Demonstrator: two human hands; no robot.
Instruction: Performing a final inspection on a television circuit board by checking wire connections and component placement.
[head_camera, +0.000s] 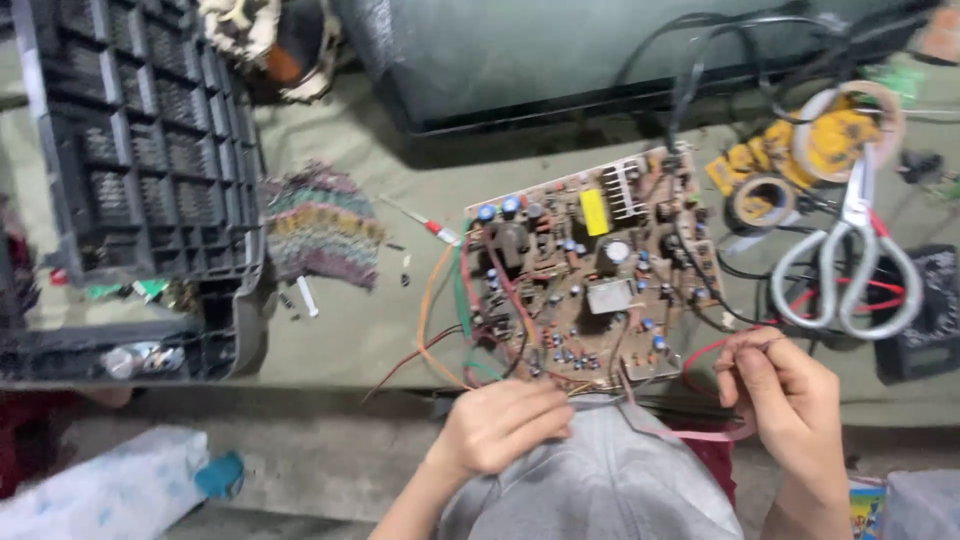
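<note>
Currently both hands are working wires at the near edge of the brown circuit board (585, 275).
Left hand (497, 425) is pinching thin leads at the board's front edge; right hand (780, 385) is closing narrow on a red wire (700, 352). Risk, as I judge it: tugging could be straining solder joints or dragging the board off the edge. Olive-green bench (340, 330) is sitting cluttered: scissors (850, 265), tape rolls (800, 160), black plastic casing (140, 150), knitted cloth (320, 225).

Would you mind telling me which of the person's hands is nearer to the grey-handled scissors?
The right hand. It sits just below the scissors, pinching a red wire, while the left hand rests far off at the circuit board's near edge.
</note>
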